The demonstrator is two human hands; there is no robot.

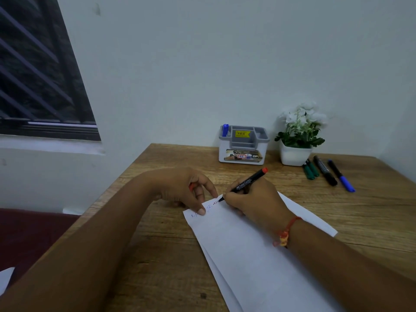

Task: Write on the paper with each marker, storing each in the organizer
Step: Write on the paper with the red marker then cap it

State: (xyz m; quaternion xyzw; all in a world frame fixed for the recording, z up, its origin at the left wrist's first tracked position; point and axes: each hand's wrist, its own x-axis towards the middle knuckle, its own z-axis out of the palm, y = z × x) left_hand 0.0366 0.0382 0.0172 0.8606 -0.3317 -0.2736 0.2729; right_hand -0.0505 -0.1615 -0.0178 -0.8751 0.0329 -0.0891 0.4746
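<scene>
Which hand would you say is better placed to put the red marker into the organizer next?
Probably the right hand: it grips the red marker, with the organizer beyond it. The left hand pins the paper and seems to hold the red cap.

Six markers are counted: one red marker (249, 182), one black marker (325, 170), a first blue marker (225, 129) and a second blue marker (341, 176), a first green marker (307, 172) and a second green marker (314, 169). One red cap (191, 187), one organizer (240, 152), one potted plant (299, 131) and what appear to be two stacked sheets of paper (247, 244) are also seen.
</scene>
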